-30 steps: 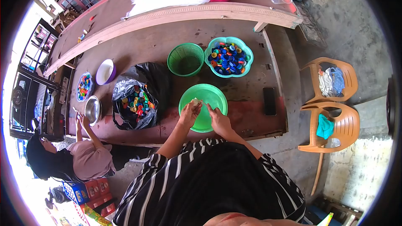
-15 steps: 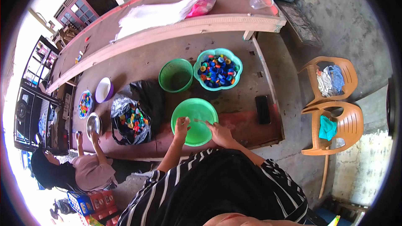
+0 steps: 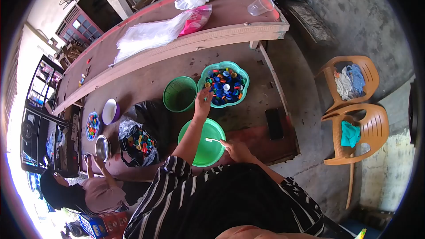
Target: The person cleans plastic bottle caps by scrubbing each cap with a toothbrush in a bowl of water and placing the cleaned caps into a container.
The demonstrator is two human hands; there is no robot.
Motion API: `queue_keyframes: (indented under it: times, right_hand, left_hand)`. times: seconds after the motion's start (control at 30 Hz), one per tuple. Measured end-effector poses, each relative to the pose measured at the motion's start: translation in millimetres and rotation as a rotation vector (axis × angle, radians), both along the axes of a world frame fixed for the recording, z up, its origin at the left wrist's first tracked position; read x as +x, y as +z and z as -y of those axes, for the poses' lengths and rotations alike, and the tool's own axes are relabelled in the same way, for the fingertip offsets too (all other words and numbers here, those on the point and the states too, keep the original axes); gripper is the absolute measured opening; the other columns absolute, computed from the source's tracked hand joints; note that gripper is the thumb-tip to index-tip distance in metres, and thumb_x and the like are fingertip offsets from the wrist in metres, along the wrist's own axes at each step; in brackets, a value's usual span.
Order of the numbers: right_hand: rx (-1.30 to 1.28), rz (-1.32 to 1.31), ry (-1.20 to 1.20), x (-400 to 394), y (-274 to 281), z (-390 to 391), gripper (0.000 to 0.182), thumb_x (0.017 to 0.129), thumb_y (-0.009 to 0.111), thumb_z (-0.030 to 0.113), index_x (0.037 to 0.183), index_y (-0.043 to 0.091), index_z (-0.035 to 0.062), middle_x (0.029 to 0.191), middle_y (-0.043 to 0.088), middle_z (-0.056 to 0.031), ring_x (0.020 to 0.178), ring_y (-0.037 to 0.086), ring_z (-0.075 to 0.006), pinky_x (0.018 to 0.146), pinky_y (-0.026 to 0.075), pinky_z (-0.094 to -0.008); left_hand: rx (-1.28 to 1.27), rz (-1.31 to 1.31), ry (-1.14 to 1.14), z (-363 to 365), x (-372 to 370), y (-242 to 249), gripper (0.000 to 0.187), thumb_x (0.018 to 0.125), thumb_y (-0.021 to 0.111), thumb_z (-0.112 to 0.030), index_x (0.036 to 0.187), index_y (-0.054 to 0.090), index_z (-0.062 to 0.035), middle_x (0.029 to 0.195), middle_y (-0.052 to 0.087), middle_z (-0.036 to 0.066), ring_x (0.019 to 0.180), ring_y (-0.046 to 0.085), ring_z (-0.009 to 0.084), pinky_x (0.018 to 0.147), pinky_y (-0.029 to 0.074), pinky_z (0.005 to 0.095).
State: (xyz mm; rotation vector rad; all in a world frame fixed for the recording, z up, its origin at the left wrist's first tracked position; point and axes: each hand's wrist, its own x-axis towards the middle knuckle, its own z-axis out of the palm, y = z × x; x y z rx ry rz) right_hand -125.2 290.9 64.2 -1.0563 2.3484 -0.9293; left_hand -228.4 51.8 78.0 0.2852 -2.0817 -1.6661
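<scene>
My left hand point(image 3: 202, 102) reaches over the near-left rim of a turquoise flower-shaped basket point(image 3: 244, 73), its fingers stretched toward the caps. Inside lie many plastic bottle caps point(image 3: 223, 89), mostly blue, with a white one near the middle. My right hand point(image 3: 237, 149) grips a toothbrush point(image 3: 213, 140) by its handle. The brush's white bristle head points left above a light green basin point(image 3: 211, 155) of liquid. Left of the basket stands a darker green bucket point(image 3: 179, 94).
A black plastic bag point(image 3: 152, 119) of caps lies left of the basin. Farther left are a metal bowl point(image 3: 102, 148), a purple bowl point(image 3: 110, 111) and a small basket point(image 3: 92, 126) of caps. A co-worker point(image 3: 99, 192) sits there. A phone point(image 3: 274, 124) lies at right.
My left hand has moved from above the basin to the turquoise basket. A white cap now shows among the blue ones. My right hand still holds the toothbrush over the basin.
</scene>
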Motion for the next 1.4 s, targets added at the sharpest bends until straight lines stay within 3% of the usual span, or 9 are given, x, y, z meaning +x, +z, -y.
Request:
queue_keyframes:
  times: [0.17, 0.37, 0.6, 0.8, 0.9, 1.0, 1.13, 1.23, 1.4]
  right_hand:
    - [-0.100, -0.078, -0.019, -2.5, -14.1, -6.1, 0.041, 0.088, 0.052, 0.017, 0.129, 0.051, 0.0176, 0.093, 0.060, -0.0164, 0.086, 0.061, -0.0353, 0.072, 0.048, -0.0470]
    - [-0.040, 0.002, 0.047, 6.2, -2.7, 5.4, 0.038, 0.086, 0.055, 0.011, 0.124, 0.056, 0.0120, 0.103, 0.062, -0.0151, 0.090, 0.061, -0.0339, 0.076, 0.048, -0.0439]
    - [-0.132, -0.132, 0.024, 20.8, 3.4, 20.8, 0.040, 0.087, 0.055, 0.012, 0.126, 0.054, 0.0120, 0.100, 0.061, -0.0154, 0.087, 0.061, -0.0350, 0.074, 0.050, -0.0442]
    - [0.019, -0.071, -0.003, 48.5, 8.9, 40.0, 0.038, 0.089, 0.053, 0.015, 0.127, 0.053, 0.0144, 0.100, 0.060, -0.0151, 0.088, 0.061, -0.0351, 0.072, 0.049, -0.0450]
    - [0.049, -0.067, -0.018, 66.8, 13.2, 50.6, 0.038, 0.089, 0.053, 0.016, 0.127, 0.053, 0.0145, 0.101, 0.060, -0.0149, 0.088, 0.060, -0.0355, 0.073, 0.049, -0.0453]
    - [0.035, -0.077, -0.060, 85.2, 14.3, 60.9, 0.038, 0.089, 0.052, 0.016, 0.127, 0.053, 0.0149, 0.102, 0.059, -0.0147, 0.088, 0.060, -0.0358, 0.073, 0.049, -0.0452]
    - [0.057, 0.005, -0.167, 107.1, 26.3, 76.0, 0.038, 0.089, 0.054, 0.016, 0.127, 0.054, 0.0149, 0.103, 0.059, -0.0157, 0.093, 0.058, -0.0378, 0.077, 0.047, -0.0457]
    - [0.100, -0.037, -0.200, 119.3, 27.4, 83.2, 0.038, 0.089, 0.052, 0.016, 0.127, 0.053, 0.0145, 0.104, 0.059, -0.0145, 0.090, 0.059, -0.0375, 0.073, 0.049, -0.0464]
    - [0.102, -0.024, -0.261, 136.3, 28.2, 90.6, 0.037, 0.090, 0.050, 0.018, 0.127, 0.053, 0.0157, 0.103, 0.058, -0.0153, 0.089, 0.059, -0.0384, 0.074, 0.048, -0.0480]
  left_hand:
    - [0.298, 0.234, -0.101, -7.0, 71.4, -17.6, 0.026, 0.091, 0.060, -0.018, 0.112, 0.059, -0.0019, 0.104, 0.062, 0.004, 0.091, 0.058, 0.0101, 0.077, 0.047, 0.0260]
    - [0.154, 0.381, 0.097, 30.1, 173.8, -44.4, 0.023, 0.089, 0.062, -0.018, 0.105, 0.062, -0.0022, 0.097, 0.066, 0.005, 0.080, 0.059, 0.0106, 0.068, 0.048, 0.0266]
    - [0.339, 0.226, 0.342, 69.5, 266.0, -24.3, 0.023, 0.092, 0.058, -0.016, 0.110, 0.059, -0.0020, 0.099, 0.064, 0.005, 0.086, 0.060, 0.0095, 0.074, 0.048, 0.0234]
    - [0.400, 0.146, 0.510, 129.0, 319.0, -7.3, 0.021, 0.093, 0.057, -0.014, 0.110, 0.058, -0.0019, 0.097, 0.063, 0.003, 0.085, 0.058, 0.0082, 0.073, 0.047, 0.0210]
    - [0.215, 0.202, 0.604, 185.8, 336.0, -39.4, 0.021, 0.091, 0.060, -0.015, 0.105, 0.061, -0.0007, 0.084, 0.062, 0.001, 0.072, 0.056, 0.0068, 0.065, 0.045, 0.0208]
    - [-0.018, 0.305, 0.656, 238.0, 335.1, -65.1, 0.022, 0.086, 0.064, -0.020, 0.101, 0.066, -0.0037, 0.084, 0.068, 0.011, 0.076, 0.065, 0.0195, 0.065, 0.049, 0.0311]
    - [-0.233, 0.491, 0.584, 271.8, 309.6, -65.5, 0.023, 0.085, 0.060, -0.020, 0.101, 0.067, -0.0041, 0.095, 0.066, 0.020, 0.087, 0.064, 0.0344, 0.074, 0.050, 0.0407]
    - [-0.612, 0.507, 0.516, 306.7, 285.3, -103.3, 0.022, 0.083, 0.059, -0.020, 0.097, 0.067, -0.0050, 0.097, 0.065, 0.020, 0.089, 0.062, 0.0372, 0.075, 0.049, 0.0441]
    - [-0.848, 0.801, 0.378, 308.8, 261.9, -118.4, 0.025, 0.080, 0.055, -0.014, 0.101, 0.059, -0.0018, 0.100, 0.062, 0.016, 0.101, 0.055, 0.0300, 0.093, 0.036, 0.0407]
